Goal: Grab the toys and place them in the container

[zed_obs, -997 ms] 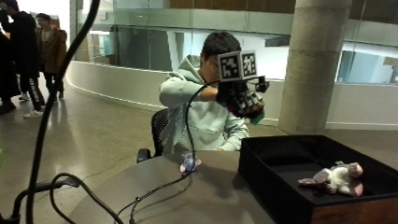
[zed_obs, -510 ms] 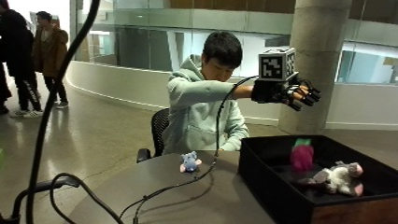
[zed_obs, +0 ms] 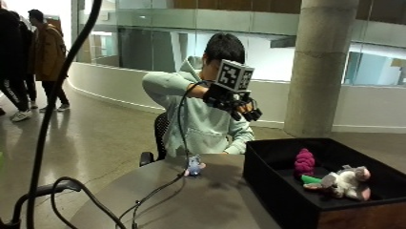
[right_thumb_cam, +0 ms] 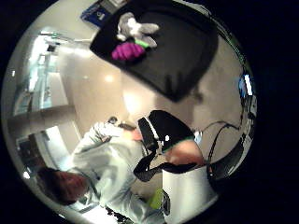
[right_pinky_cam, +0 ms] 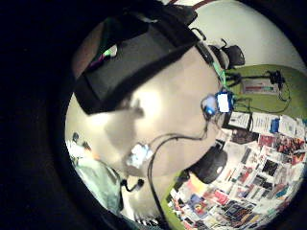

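Black-gloved, the right hand (zed_obs: 236, 102) hung in the air above the table (zed_obs: 209, 200), between the person's chest and the container (zed_obs: 279, 188), its fingers spread loosely and holding nothing. The purple toy (zed_obs: 304, 162) and the grey-and-white plush toy (zed_obs: 346, 181) lay in the container, while the small blue toy (zed_obs: 194, 166) stood apart on the table just in front of the person, with a cable (zed_obs: 158, 191) running right beside it. The likeliest slip, in my judgement, was the descending hand catching that cable and knocking the little toy over or toward the table's edge before the fingers closed round it.
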A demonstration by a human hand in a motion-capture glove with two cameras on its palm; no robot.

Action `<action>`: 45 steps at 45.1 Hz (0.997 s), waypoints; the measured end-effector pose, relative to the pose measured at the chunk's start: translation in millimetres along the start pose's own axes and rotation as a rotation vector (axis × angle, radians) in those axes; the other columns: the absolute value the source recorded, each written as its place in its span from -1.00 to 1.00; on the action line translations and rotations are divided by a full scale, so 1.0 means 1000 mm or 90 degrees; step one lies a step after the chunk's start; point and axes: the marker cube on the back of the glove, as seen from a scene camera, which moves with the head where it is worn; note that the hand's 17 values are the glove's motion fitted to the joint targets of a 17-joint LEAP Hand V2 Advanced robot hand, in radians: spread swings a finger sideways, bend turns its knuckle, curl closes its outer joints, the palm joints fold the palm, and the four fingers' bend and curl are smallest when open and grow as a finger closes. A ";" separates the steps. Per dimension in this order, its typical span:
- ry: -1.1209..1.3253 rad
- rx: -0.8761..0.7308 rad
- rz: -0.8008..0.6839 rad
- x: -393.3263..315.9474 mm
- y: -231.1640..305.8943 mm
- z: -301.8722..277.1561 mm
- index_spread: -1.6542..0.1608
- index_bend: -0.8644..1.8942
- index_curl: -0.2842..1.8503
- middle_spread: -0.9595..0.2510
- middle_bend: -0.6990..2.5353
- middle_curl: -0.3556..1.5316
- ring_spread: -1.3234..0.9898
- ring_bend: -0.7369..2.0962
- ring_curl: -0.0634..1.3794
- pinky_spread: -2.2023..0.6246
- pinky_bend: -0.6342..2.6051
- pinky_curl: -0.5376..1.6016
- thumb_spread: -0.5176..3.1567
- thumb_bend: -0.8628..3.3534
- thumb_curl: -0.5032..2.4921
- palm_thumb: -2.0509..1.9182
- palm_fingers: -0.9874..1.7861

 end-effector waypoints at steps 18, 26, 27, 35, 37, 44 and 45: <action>0.178 -0.115 -0.024 0.051 0.118 0.103 0.51 -0.35 -0.52 0.53 -0.48 -0.26 0.07 -0.29 -0.49 0.56 -0.15 -0.16 0.02 -0.53 -0.36 0.22 -0.45; 0.119 -0.146 -0.045 0.046 0.106 0.155 0.49 -0.30 -0.54 0.51 -0.48 -0.28 0.07 -0.31 -0.49 0.56 -0.16 -0.16 0.01 -0.51 -0.34 0.28 -0.44; 0.116 -0.158 -0.048 0.044 0.104 0.162 0.48 -0.30 -0.54 0.51 -0.49 -0.28 0.07 -0.31 -0.49 0.56 -0.16 -0.16 0.01 -0.51 -0.34 0.29 -0.44; 0.134 -0.168 -0.082 0.032 0.093 0.206 0.43 -0.15 -0.48 0.52 -0.52 -0.34 0.08 -0.38 -0.53 0.56 -0.20 -0.18 0.01 -0.49 -0.32 0.36 -0.40; 0.134 -0.147 -0.079 0.032 0.090 0.210 0.40 -0.03 -0.43 0.51 -0.54 -0.36 0.08 -0.40 -0.55 0.56 -0.22 -0.19 0.01 -0.48 -0.32 0.37 -0.36; 0.085 -0.075 -0.065 0.028 0.087 0.216 0.41 0.23 -0.32 0.45 -0.45 -0.37 0.05 -0.37 -0.58 0.55 -0.28 -0.21 0.02 -0.48 -0.32 0.38 -0.23; 0.072 -0.067 -0.061 0.027 0.087 0.216 0.42 0.24 -0.31 0.43 -0.43 -0.36 0.04 -0.37 -0.59 0.55 -0.29 -0.22 0.02 -0.48 -0.32 0.38 -0.20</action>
